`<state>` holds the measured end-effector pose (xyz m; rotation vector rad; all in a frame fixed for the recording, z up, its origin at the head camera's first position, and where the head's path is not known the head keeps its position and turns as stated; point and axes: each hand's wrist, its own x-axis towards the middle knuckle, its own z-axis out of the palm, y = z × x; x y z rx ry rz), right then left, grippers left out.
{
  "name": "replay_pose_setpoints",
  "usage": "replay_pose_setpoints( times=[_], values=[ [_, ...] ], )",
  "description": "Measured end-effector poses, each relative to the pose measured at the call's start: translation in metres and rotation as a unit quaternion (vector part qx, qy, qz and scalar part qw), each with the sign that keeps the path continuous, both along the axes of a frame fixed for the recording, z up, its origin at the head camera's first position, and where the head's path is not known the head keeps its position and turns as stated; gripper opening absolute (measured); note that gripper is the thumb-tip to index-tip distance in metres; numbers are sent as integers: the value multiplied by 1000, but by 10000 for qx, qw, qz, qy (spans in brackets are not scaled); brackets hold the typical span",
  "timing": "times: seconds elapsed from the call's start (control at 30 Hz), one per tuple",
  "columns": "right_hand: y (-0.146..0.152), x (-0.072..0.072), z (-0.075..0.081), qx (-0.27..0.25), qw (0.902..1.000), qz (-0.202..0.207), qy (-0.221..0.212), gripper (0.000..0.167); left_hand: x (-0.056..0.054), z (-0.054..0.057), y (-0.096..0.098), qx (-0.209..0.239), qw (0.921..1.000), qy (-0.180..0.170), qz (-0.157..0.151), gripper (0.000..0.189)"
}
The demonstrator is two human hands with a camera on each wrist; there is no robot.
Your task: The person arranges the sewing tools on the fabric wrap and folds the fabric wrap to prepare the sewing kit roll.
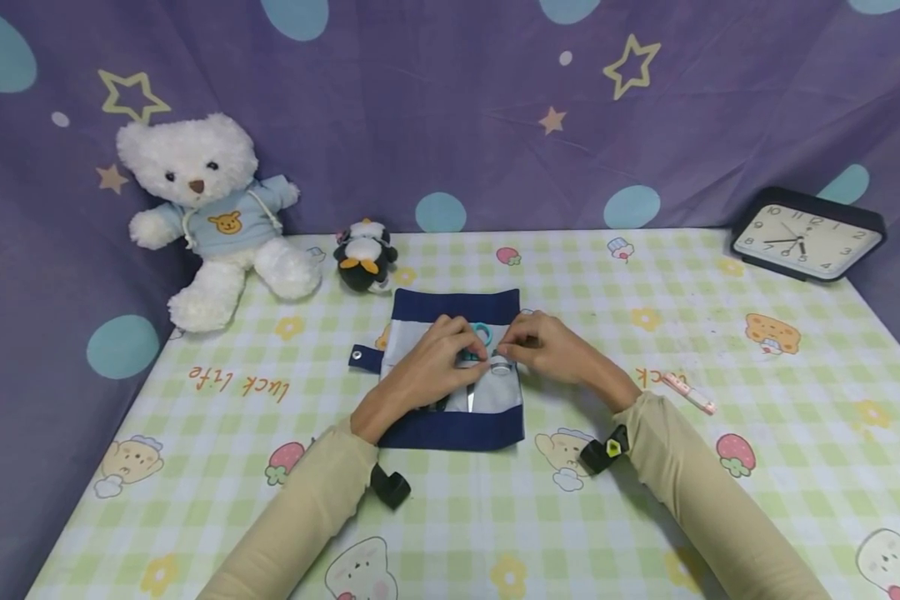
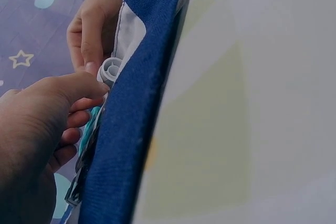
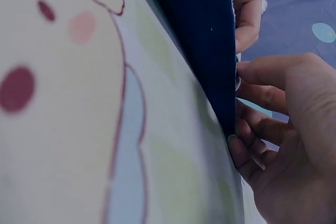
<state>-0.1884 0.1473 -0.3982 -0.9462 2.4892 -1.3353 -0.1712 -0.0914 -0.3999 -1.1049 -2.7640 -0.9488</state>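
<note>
A navy-and-grey fabric pouch (image 1: 450, 432) lies spread out on the table, its snap tab (image 1: 363, 357) sticking out to the left. On its grey middle are scissors with teal handles (image 1: 483, 334) and a small black item (image 1: 440, 404), partly hidden by the left hand. A white spool (image 2: 110, 70) sits near the pouch's right edge. My left hand (image 1: 437, 360) reaches over the pouch, with thumb and forefinger pinching at the spool. My right hand (image 1: 551, 346) comes from the other side, thumb and forefinger pinched at the spool beside the pouch edge (image 3: 223, 51).
A pink-and-white stick (image 1: 688, 392) lies to the right of the right hand. At the back stand a white teddy bear (image 1: 221, 208), a small penguin plush (image 1: 364, 254) and a black-framed clock (image 1: 808, 235). A checked cloth (image 1: 607, 542) covers the table.
</note>
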Motion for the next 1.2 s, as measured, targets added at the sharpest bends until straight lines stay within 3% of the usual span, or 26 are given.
replay_pose_setpoints(
  times=[0.43, 0.73, 1.0, 1.2],
  values=[
    [1, 2, -1, -94, 9998, -109, 130, 15, 1, 2, 1, 21, 10000, 27, 28, 6],
    [14, 9, -1, -356, 9968, -588, 418, 12, 2, 5, -3, -37, 9997, -6, 225, 11],
    [37, 18, -1, -371, 9923, -1029, 574, 11, 6, 9, -19, 129, 9995, 20, 279, 14],
    [63, 29, 2, -330, 9882, -1401, 523, 13, 10, 10, -38, 216, 9982, 78, 553, 13]
  ],
)
